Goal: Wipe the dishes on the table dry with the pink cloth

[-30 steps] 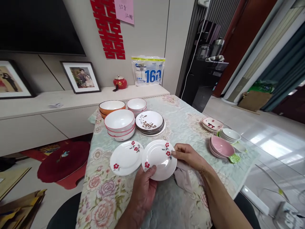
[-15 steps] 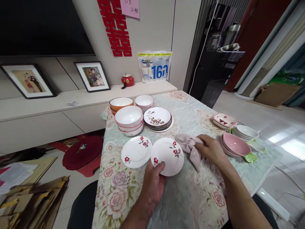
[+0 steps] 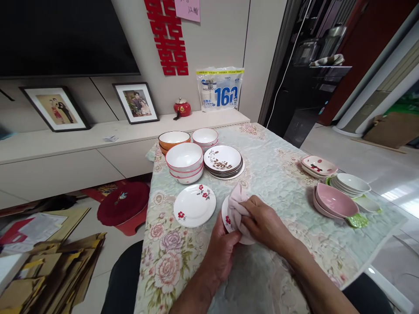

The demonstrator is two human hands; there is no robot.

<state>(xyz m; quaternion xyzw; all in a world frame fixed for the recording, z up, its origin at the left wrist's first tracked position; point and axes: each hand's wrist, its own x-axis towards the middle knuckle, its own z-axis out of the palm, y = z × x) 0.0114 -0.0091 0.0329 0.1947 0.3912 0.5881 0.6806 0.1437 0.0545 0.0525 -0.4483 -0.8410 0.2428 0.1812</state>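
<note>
- Worktop [image 3: 268, 161], left: a resting plate [image 3: 194, 207], front bowls [image 3: 185, 163] behind it, a plate stack [image 3: 223, 159] right of these.
- Behind: left rear bowls [image 3: 174, 138] beside right rear bowls [image 3: 205, 136].
- Right of the resting plate: a cloth [image 3: 237, 207] on a held plate [image 3: 225, 210].
- Worktop, right, front to back: near dishes [image 3: 337, 200], small bowls [image 3: 353, 183], far dishes [image 3: 319, 166].
- Cabinet [image 3: 65, 170] behind: photo frames [image 3: 136, 104] left, a jar [image 3: 182, 108], then a bag [image 3: 220, 89].

Wall [image 3: 221, 41]: black television [image 3: 65, 39], red double-happiness cutouts [image 3: 165, 40], pink handwritten note [image 3: 189, 9]
Cabinet top [image 3: 139, 132]: two framed photographs [image 3: 137, 103], red lidded jar [image 3: 183, 109], plastic bag [image 3: 220, 89] printed "160"
Floor [image 3: 101, 257]: red cushioned stool [image 3: 124, 203], flattened cardboard [image 3: 65, 277], loose papers [image 3: 49, 224]
</note>
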